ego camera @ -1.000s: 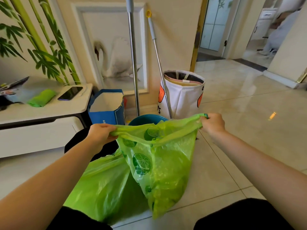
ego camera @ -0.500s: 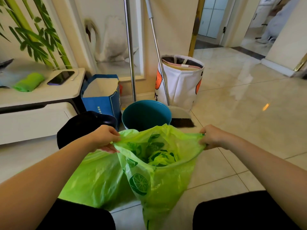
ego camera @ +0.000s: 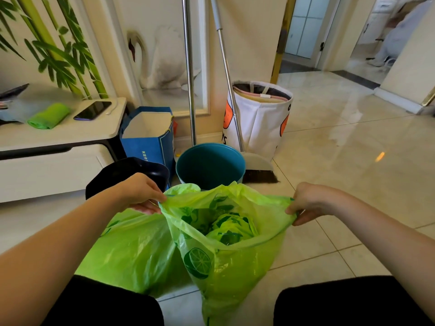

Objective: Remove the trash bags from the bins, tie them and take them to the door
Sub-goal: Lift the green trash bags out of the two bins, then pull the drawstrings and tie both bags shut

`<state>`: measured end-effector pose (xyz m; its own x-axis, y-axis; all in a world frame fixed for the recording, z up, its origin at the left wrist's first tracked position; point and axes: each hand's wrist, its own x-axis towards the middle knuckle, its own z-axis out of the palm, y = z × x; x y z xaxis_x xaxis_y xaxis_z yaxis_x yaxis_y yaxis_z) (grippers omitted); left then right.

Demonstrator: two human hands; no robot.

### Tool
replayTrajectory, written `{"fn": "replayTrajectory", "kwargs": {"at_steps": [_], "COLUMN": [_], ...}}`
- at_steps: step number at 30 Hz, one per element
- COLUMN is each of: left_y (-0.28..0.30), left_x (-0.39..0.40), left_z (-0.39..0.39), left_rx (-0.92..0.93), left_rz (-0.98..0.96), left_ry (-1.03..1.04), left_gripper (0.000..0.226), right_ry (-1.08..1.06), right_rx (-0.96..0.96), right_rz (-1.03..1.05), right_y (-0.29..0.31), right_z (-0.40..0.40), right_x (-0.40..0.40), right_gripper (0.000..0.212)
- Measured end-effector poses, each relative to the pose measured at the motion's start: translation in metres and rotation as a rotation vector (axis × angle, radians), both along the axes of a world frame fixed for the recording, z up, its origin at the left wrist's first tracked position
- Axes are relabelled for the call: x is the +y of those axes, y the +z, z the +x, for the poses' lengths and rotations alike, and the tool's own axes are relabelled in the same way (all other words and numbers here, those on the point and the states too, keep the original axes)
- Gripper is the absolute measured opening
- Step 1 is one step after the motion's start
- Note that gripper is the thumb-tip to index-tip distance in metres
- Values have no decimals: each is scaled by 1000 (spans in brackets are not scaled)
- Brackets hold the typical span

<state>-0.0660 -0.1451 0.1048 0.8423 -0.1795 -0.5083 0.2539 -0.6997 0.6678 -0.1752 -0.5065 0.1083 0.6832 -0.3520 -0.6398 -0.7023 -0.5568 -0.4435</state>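
Observation:
A green trash bag with lime prints hangs open between my hands, above the tiled floor. My left hand pinches its left rim and my right hand pinches its right rim. Crumpled green plastic lies inside it. A second plain green bag sits on the floor to its left, partly behind it. A round teal bin stands just beyond the bags with no liner in it. A black bin stands to the left, partly hidden by my left wrist.
A blue paper bag, a mop pole, a broom and a white fabric basket line the wall. A low white cabinet holds a phone and green bag roll. A doorway opens far right.
My hands have lowered and spread the printed bag's mouth, which was stretched flat before. The view has tipped down, bringing the teal bin fully into sight.

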Motion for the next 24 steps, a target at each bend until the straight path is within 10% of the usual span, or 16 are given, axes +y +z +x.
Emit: {"fn": "replayTrajectory", "kwargs": {"at_steps": [19, 24], "left_y": [14, 32], "left_x": [-28, -33], "left_z": [-7, -7], "left_rx": [-101, -149], "left_rz": [3, -287], "left_ry": [-1, 104], "left_gripper": [24, 18], "right_ry": [25, -85], "right_rx": [-260, -495], "right_rz": [-179, -57], "right_y": [22, 33], "right_z": [5, 9], "right_x": [2, 3], "right_gripper": [13, 4]}}
